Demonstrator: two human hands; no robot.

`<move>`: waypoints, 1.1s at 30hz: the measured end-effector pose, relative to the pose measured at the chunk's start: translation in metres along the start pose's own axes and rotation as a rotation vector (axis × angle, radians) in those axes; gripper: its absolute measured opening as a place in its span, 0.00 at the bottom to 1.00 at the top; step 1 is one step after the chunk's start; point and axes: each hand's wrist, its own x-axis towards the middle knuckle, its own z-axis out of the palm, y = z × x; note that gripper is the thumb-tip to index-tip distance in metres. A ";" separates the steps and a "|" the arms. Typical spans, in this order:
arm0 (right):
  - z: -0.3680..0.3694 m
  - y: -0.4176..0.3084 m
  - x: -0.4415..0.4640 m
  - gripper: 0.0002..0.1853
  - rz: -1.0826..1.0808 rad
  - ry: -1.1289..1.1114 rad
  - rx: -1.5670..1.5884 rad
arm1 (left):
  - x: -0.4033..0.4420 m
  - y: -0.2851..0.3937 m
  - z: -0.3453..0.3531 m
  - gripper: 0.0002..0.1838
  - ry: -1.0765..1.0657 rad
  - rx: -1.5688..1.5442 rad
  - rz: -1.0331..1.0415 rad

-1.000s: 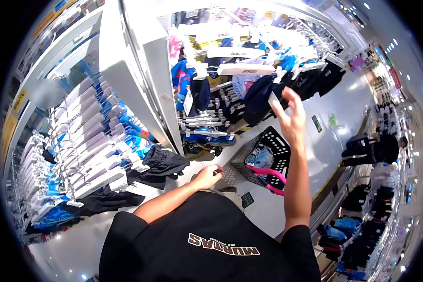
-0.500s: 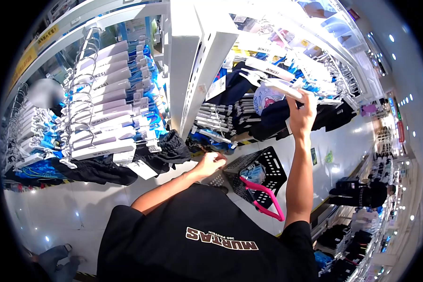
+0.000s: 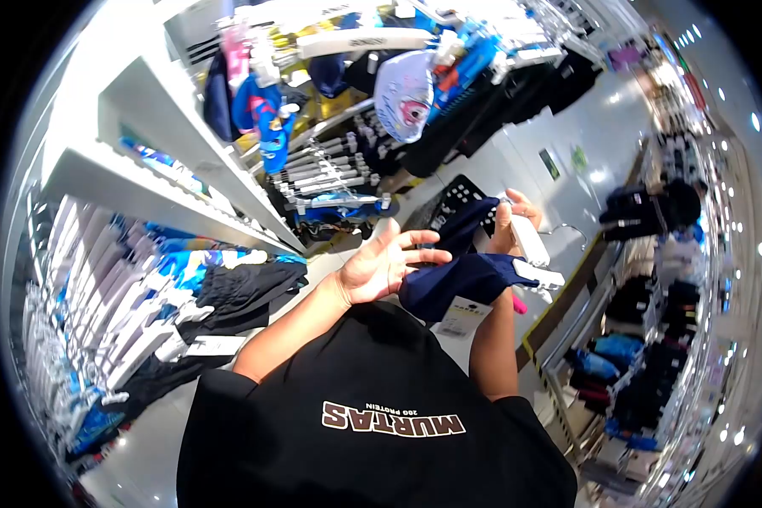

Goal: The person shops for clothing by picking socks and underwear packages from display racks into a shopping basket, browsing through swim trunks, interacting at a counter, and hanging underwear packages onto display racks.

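Grips a white hanger in the right hand, right of centre, with a navy garment clipped on before a partly hidden black basket, and holds the left hand just beside, fingers spread and empty, apparently mid-handling, any two-handed hold calling for curling them in.

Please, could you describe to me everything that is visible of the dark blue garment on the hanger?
The dark blue garment looks like plain, soft cloth, hanging in loose folds; its exact type is unclear. A white clip of the white hanger grips one edge, and the right hand holds the hanger. A white paper tag hangs at its lower side. It is before the person's chest, partly hiding the black basket. The open left hand overlaps it in view; contact is unclear.
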 end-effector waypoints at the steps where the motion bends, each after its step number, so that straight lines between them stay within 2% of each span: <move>1: -0.007 0.001 -0.005 0.15 0.011 0.019 -0.048 | 0.004 -0.010 -0.006 0.39 -0.007 0.135 -0.029; 3: -0.020 0.007 -0.011 0.12 0.042 0.050 -0.150 | 0.005 -0.022 -0.006 0.41 0.046 0.280 -0.210; 4: -0.025 0.007 -0.013 0.14 0.079 0.082 -0.175 | 0.010 -0.030 -0.007 0.34 -0.031 0.183 -0.283; 5: -0.031 0.005 -0.015 0.13 0.104 0.061 -0.323 | 0.009 -0.037 -0.007 0.29 -0.046 0.258 -0.312; 7: -0.035 0.001 -0.022 0.12 0.173 0.045 -0.347 | 0.007 -0.038 -0.003 0.27 -0.005 0.270 -0.316; 9: -0.040 0.016 -0.031 0.13 0.242 0.073 -0.137 | 0.003 -0.033 -0.010 0.26 0.038 0.281 -0.240; 11: -0.039 0.016 -0.035 0.14 0.270 0.065 -0.180 | -0.002 -0.023 -0.007 0.26 0.067 0.233 -0.176; 12: -0.037 0.014 -0.036 0.14 0.354 0.070 -0.113 | -0.004 -0.020 -0.004 0.18 0.089 0.251 -0.129; 15: -0.032 0.025 -0.034 0.14 0.311 0.027 -0.113 | -0.006 -0.015 -0.005 0.18 0.109 0.235 -0.054; 16: -0.028 0.018 -0.032 0.15 0.358 0.006 -0.121 | -0.006 -0.015 -0.002 0.19 0.148 0.258 -0.030; 20: -0.016 0.020 -0.025 0.14 0.347 -0.043 -0.121 | -0.003 -0.014 0.004 0.21 0.393 0.081 0.029; 21: -0.014 0.020 -0.023 0.14 0.347 -0.074 -0.194 | -0.005 -0.014 -0.003 0.21 0.389 0.097 0.054; 23: -0.005 0.028 -0.020 0.14 0.181 -0.070 -0.176 | -0.003 -0.009 0.003 0.21 0.374 0.129 0.090; 24: -0.005 0.030 -0.021 0.15 0.119 -0.085 -0.130 | -0.003 -0.013 0.008 0.20 0.425 0.221 0.096; 25: 0.002 0.007 -0.019 0.17 0.195 -0.082 -0.015 | -0.004 -0.016 -0.001 0.24 0.367 0.486 0.098; 27: 0.017 -0.019 -0.014 0.18 0.314 0.008 0.450 | -0.002 -0.008 -0.011 0.31 0.446 0.766 -0.003; 28: 0.016 -0.025 -0.011 0.18 0.377 0.002 0.618 | 0.001 -0.011 -0.026 0.36 0.503 0.787 0.001; 29: 0.015 -0.037 -0.009 0.17 0.447 -0.023 0.746 | 0.003 -0.009 -0.030 0.38 0.574 0.692 -0.036; 31: 0.006 -0.046 -0.007 0.15 0.504 -0.115 0.952 | 0.008 -0.013 -0.032 0.40 0.692 0.545 0.020; 32: 0.004 -0.052 -0.008 0.13 0.553 -0.088 0.992 | 0.008 -0.012 -0.032 0.43 0.623 0.504 0.094; 33: 0.003 -0.058 -0.008 0.11 0.594 -0.056 1.037 | 0.011 -0.010 -0.033 0.41 0.504 0.446 0.165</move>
